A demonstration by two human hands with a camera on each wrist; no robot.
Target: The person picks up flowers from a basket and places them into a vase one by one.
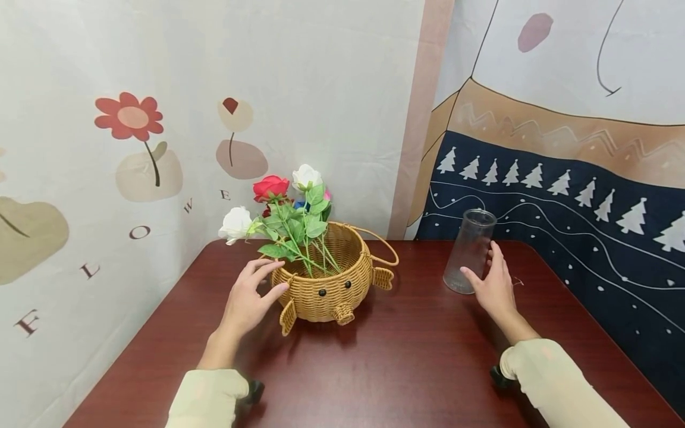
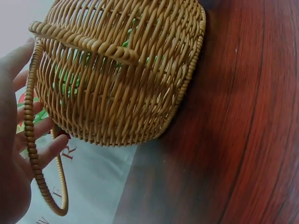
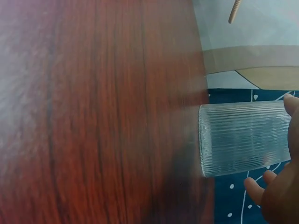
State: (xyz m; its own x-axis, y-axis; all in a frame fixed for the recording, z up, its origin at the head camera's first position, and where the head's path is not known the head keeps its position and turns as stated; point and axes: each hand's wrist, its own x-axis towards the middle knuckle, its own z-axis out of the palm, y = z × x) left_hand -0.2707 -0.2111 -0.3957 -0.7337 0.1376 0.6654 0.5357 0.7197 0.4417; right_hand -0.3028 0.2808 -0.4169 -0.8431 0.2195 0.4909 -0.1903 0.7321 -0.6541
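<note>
A wicker basket with a snout, black button eyes and ear flaps stands upright on the table. Artificial roses in red and white, with green leaves, lean out over its left rim. My left hand is at the basket's left side, fingers spread and loosely bent near the rim; the left wrist view has it beside the looped handle. A clear ribbed glass vase stands upright at the right. Around its right side, my right hand has thumb and fingers apart; whether the thumb touches the glass is unclear.
The dark red wooden table ends just behind the basket and vase. A pale printed cloth hangs at the back and left, and a navy cloth with white trees hangs at the right.
</note>
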